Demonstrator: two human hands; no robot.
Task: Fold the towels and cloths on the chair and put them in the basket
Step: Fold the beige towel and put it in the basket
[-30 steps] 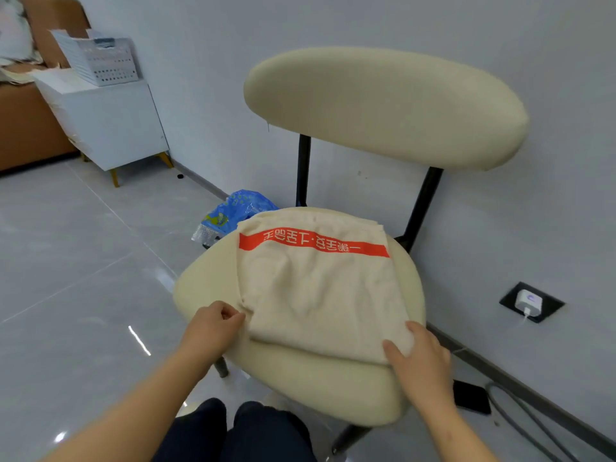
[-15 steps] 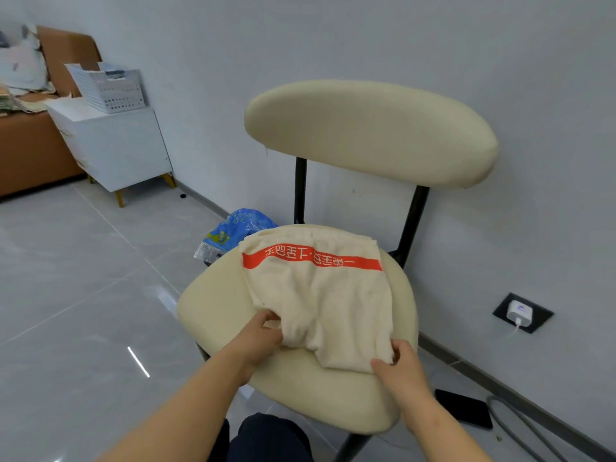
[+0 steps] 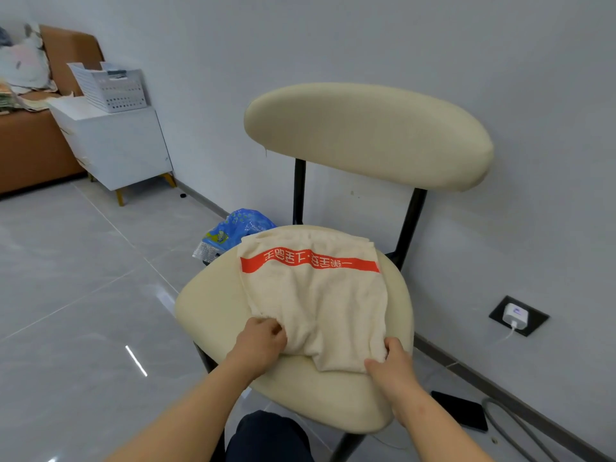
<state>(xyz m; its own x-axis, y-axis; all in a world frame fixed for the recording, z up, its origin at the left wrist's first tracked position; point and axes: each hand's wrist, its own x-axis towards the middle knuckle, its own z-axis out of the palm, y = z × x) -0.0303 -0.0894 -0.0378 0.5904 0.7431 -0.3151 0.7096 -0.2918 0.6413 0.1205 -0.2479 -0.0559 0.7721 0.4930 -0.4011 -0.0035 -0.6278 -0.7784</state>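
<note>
A cream towel [image 3: 320, 301] with an orange band of white characters lies folded on the seat of a cream chair [image 3: 213, 305] with black legs. My left hand [image 3: 261, 343] grips the towel's near left corner, fingers curled into the cloth. At the near right corner, my right hand [image 3: 388, 363] pinches the towel's edge. The white slotted basket [image 3: 110, 86] stands far off at the upper left, on a white cabinet.
The white cabinet [image 3: 116, 145] stands against the wall beside a brown sofa [image 3: 30, 148] piled with cloths. A blue plastic bag [image 3: 238, 228] lies on the floor behind the seat. A black phone [image 3: 461, 410], a cable and a wall socket with a charger [image 3: 516, 315] are at the right.
My left hand has moved right along the near edge, bunching the towel's left corner inward. My right hand has curled onto the right corner. The view has risen slightly.
</note>
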